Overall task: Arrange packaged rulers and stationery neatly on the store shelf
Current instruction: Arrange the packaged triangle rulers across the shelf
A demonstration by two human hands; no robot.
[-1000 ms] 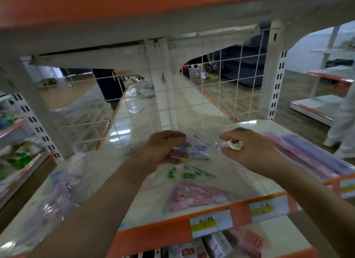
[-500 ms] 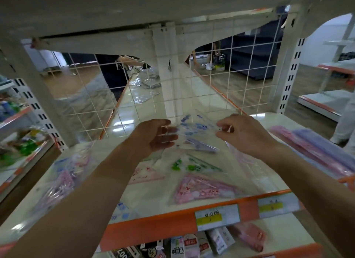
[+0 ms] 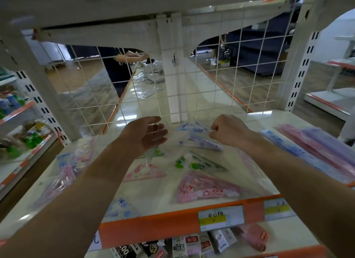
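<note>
On the white shelf (image 3: 153, 196) lie clear packets of triangular rulers. My right hand (image 3: 228, 131) pinches the right corner of a blue ruler packet (image 3: 194, 136) near the back of the shelf. My left hand (image 3: 146, 134) is to its left with fingers stretched out, and a clear packet film (image 3: 150, 154) hangs against them. In front lie a green ruler packet (image 3: 199, 163), a large pink one (image 3: 203, 188) and a smaller pink one (image 3: 146, 172).
Long pink and purple ruler packs (image 3: 317, 148) fill the shelf's right side; a loose pile of packets (image 3: 71, 167) lies at the left. A white wire grid (image 3: 192, 88) backs the shelf, with a person (image 3: 119, 65) beyond. Price labels (image 3: 221, 217) line the orange edge, with boxed goods (image 3: 192, 246) below.
My left hand has let go of the blue packet and opened, shifting left. My right hand keeps its pinch on the packet's corner. The view has moved closer to the shelf.
</note>
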